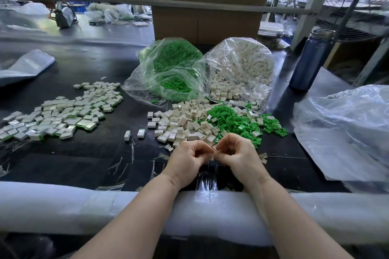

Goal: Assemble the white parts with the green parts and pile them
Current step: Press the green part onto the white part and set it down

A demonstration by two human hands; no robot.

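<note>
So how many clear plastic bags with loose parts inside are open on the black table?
2. The clear plastic bag of green parts lies back centre; the clear plastic bag of white parts sits beside it, to its right. The crumpled plastic sheeting far right may hide more.

No readable text, labels, brands or numbers anywhere in the head view. The cardboard box [206, 25] behind the bags has a faint printed line on its upper face, too blurred to read. The blue bottle [309, 61] at right shows no legible marking. Some green parts [233, 120] have moulded shapes that look a bit like letters, but too small to tell.
</note>
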